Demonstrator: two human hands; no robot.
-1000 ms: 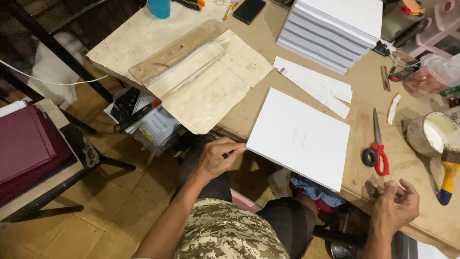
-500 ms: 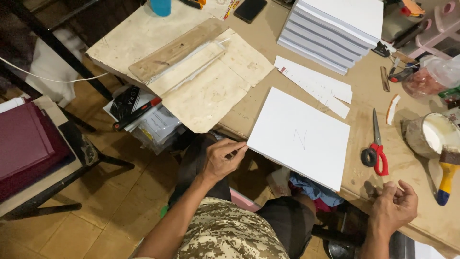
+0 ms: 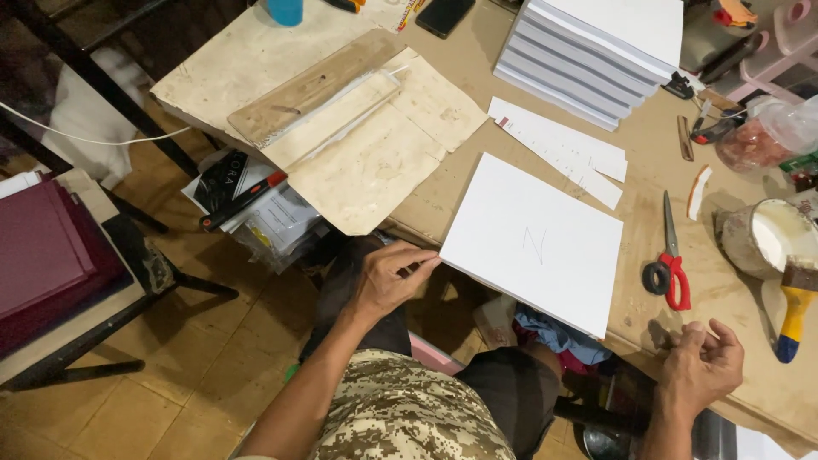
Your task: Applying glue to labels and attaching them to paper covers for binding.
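— White paper block (image 3: 532,243) lying flat on the tabletop (image 3: 648,162), near corner and front edge jutting past the rim toward the lap. Looks like a thick stack of sheets squared into one slab, faint pencil mark on the top sheet.

— Likely handling?

— Probably fairly heavy for paper, stiff as a slab but loose at the edges if unbound; cannot tell whether glued. Top sheet smooth, likely slippery, easy to smudge or dog-ear. Best taken by two opposite edges, thumbs on top and fingers beneath the overhang, rather than by one corner.

— Hands?

— Left hand (image 3: 392,277) at the overhanging left corner, fingertips pinched narrowly on or just at its edge; contact too fine to confirm. Right hand (image 3: 703,366) loosely curled, holding nothing visible, resting at the tabletop's front rim, apart from the block.

— Around it?

— Red-handled scissors (image 3: 669,260) just right of the block, then a tub of white glue (image 3: 771,238) with a yellow-handled brush (image 3: 797,307) beside it. White paper strips (image 3: 562,149) behind the block, and further back a tall pile of similar white blocks (image 3: 596,51). To the left, stained brown paper sheets (image 3: 383,162) under a wooden board (image 3: 315,85).
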